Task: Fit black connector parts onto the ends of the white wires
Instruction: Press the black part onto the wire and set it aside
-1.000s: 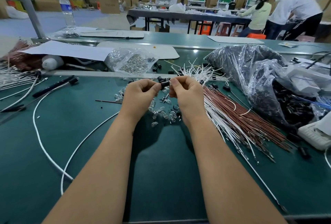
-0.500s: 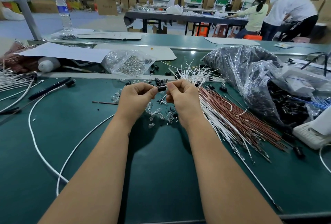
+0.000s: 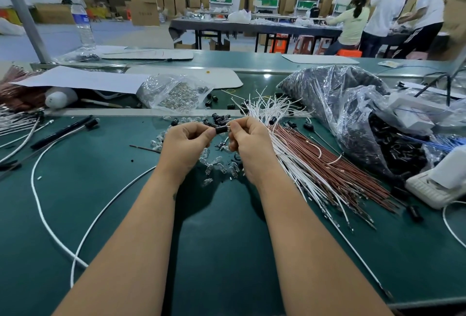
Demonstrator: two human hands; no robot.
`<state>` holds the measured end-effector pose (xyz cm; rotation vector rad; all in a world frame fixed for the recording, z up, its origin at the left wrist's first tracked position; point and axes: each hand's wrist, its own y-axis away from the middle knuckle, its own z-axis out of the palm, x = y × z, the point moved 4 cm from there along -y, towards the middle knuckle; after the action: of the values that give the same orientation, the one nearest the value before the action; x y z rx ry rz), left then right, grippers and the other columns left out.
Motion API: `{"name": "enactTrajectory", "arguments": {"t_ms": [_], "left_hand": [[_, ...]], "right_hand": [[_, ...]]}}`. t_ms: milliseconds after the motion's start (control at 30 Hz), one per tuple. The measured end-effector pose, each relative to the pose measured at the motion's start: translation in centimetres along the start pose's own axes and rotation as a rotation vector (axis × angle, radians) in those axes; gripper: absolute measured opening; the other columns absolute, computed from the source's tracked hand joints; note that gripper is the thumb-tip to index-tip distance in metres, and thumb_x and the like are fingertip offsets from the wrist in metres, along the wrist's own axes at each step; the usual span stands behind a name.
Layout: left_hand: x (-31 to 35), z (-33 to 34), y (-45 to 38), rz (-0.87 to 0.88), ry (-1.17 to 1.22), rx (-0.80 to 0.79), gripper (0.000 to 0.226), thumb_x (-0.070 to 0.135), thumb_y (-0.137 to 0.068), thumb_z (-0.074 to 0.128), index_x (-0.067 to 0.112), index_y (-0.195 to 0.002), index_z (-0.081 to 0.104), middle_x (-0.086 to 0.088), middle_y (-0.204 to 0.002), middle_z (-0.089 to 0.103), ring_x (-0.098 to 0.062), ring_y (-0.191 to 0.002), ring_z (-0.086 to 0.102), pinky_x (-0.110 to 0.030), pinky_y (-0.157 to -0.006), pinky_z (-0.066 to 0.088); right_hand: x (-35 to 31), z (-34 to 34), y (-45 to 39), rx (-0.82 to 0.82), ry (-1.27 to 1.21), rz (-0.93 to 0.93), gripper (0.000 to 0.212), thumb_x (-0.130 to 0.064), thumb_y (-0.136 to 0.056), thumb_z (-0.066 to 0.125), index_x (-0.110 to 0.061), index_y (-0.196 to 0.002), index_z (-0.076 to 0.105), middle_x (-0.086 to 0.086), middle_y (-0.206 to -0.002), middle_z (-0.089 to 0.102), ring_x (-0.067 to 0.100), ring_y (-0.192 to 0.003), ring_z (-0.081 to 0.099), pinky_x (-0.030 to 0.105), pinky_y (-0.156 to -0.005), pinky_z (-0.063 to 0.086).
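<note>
Two bare hands meet above the dark green table (image 3: 126,214), pinching one small black cylindrical connector part (image 3: 222,129) between them. The left hand (image 3: 186,142) has its grip pressed on the part's left end with thumb and curled fingers; the right hand (image 3: 248,140) pinches the right end, fingers curled in, and whether a wire end sits inside that grip cannot be told. Just beneath the hands lies a scatter of small clear glass bulbs (image 3: 214,164) and a few loose black parts. To the right, touching the right wrist, a thick bundle of thin white wires (image 3: 285,154) fans out beside a bundle of reddish-brown wires (image 3: 335,164). Farther right sits a crumpled clear plastic bag of black connector parts (image 3: 353,113). Behind the hands, a smaller clear plastic bag of bulbs (image 3: 174,93) rests near a white paper sheet (image 3: 80,79). A long white cable (image 3: 40,204) loops across the table at left
</note>
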<state>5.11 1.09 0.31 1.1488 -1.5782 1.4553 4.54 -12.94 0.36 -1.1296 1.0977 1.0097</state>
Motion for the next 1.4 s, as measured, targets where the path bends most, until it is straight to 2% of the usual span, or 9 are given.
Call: {"name": "enactTrajectory", "arguments": {"t_ms": [167, 367, 500, 633, 800, 1067, 1200, 1300, 1400], "left_hand": [[-0.1, 0.0, 0.0, 0.034, 0.000, -0.014, 0.014, 0.011, -0.085, 0.071, 0.021, -0.075, 0.070, -0.008, -0.068, 0.063, -0.018, -0.066, 0.052, -0.028, -0.066, 0.044], [-0.5, -0.2, -0.2, 0.014, -0.021, -0.015, 0.020, 0.008, -0.088, 0.067, 0.020, -0.072, 0.069, 0.003, -0.059, 0.061, -0.009, -0.057, 0.050, -0.016, -0.058, 0.042], [-0.5, -0.2, -0.1, 0.011, -0.007, -0.017, 0.019, 0.008, -0.087, 0.067, 0.020, -0.072, 0.069, 0.002, -0.060, 0.061, -0.009, -0.059, 0.053, -0.018, -0.061, 0.044], [-0.5, 0.0, 0.0, 0.013, -0.017, -0.045, 0.018, 0.009, -0.089, 0.066, 0.018, -0.073, 0.068, -0.003, -0.062, 0.061, -0.017, -0.063, 0.049, -0.026, -0.062, 0.040], [-0.1, 0.1, 0.1, 0.031, -0.062, -0.012, 0.018, 0.013, -0.089, 0.066, 0.022, -0.074, 0.067, 0.001, -0.060, 0.059, -0.006, -0.052, 0.044, -0.013, -0.050, 0.036], [-0.3, 0.0, 0.0, 0.051, -0.081, 0.001, 0.018, 0.014, -0.089, 0.067, 0.025, -0.075, 0.067, -0.003, -0.064, 0.060, -0.008, -0.055, 0.046, -0.014, -0.053, 0.039], [-0.5, 0.0, -0.2, 0.038, -0.065, 0.003, 0.017, 0.012, -0.091, 0.064, 0.026, -0.080, 0.067, 0.001, -0.066, 0.061, -0.004, -0.055, 0.047, -0.012, -0.054, 0.039], [-0.4, -0.4, -0.2, 0.035, 0.044, 0.027, 0.021, 0.009, -0.094, 0.059, 0.027, -0.087, 0.065, 0.005, -0.078, 0.065, 0.000, -0.069, 0.056, -0.010, -0.066, 0.044], [-0.1, -0.4, -0.3, 0.045, 0.228, -0.020, 0.023, 0.004, -0.096, 0.052, 0.024, -0.090, 0.062, 0.005, -0.085, 0.068, -0.002, -0.084, 0.063, -0.012, -0.079, 0.047]], "right_hand": [[0.2, -0.1, -0.2, 0.011, -0.020, 0.041, 0.013, -0.009, -0.098, 0.051, -0.012, -0.087, 0.058, 0.000, -0.068, 0.053, 0.005, -0.047, 0.046, 0.022, -0.052, 0.042], [0.7, 0.4, -0.1, 0.030, 0.065, -0.017, 0.016, -0.011, -0.097, 0.055, -0.016, -0.081, 0.056, -0.001, -0.065, 0.055, 0.008, -0.050, 0.047, 0.022, -0.051, 0.042], [1.1, 0.4, 0.0, 0.023, 0.062, 0.002, 0.018, -0.008, -0.097, 0.052, -0.015, -0.080, 0.055, -0.001, -0.063, 0.054, 0.003, -0.044, 0.046, 0.020, -0.048, 0.040], [0.9, 0.4, 0.0, 0.021, 0.061, 0.015, 0.017, -0.010, -0.098, 0.051, -0.015, -0.083, 0.056, -0.001, -0.066, 0.054, 0.007, -0.049, 0.047, 0.023, -0.052, 0.041], [0.0, 0.5, 0.1, 0.047, 0.055, 0.007, 0.013, -0.012, -0.099, 0.049, -0.013, -0.089, 0.058, -0.001, -0.069, 0.053, 0.010, -0.054, 0.046, 0.025, -0.053, 0.041], [-0.3, 0.4, 0.4, 0.079, 0.120, -0.018, 0.014, -0.016, -0.098, 0.051, -0.015, -0.086, 0.059, 0.000, -0.072, 0.056, 0.013, -0.060, 0.049, 0.029, -0.059, 0.044], [-0.8, 0.0, 0.5, 0.136, 0.128, -0.097, 0.017, -0.016, -0.097, 0.052, -0.018, -0.083, 0.061, -0.002, -0.067, 0.056, 0.009, -0.057, 0.049, 0.024, -0.054, 0.043], [-1.0, -0.6, 0.5, 0.184, 0.037, -0.084, 0.017, -0.016, -0.097, 0.055, -0.016, -0.083, 0.064, -0.005, -0.062, 0.058, 0.001, -0.048, 0.050, 0.017, -0.048, 0.045], [-1.0, -0.7, 0.5, 0.176, -0.069, -0.043, 0.014, -0.011, -0.095, 0.057, -0.012, -0.084, 0.066, -0.001, -0.066, 0.060, 0.004, -0.051, 0.055, 0.019, -0.054, 0.049]]}}
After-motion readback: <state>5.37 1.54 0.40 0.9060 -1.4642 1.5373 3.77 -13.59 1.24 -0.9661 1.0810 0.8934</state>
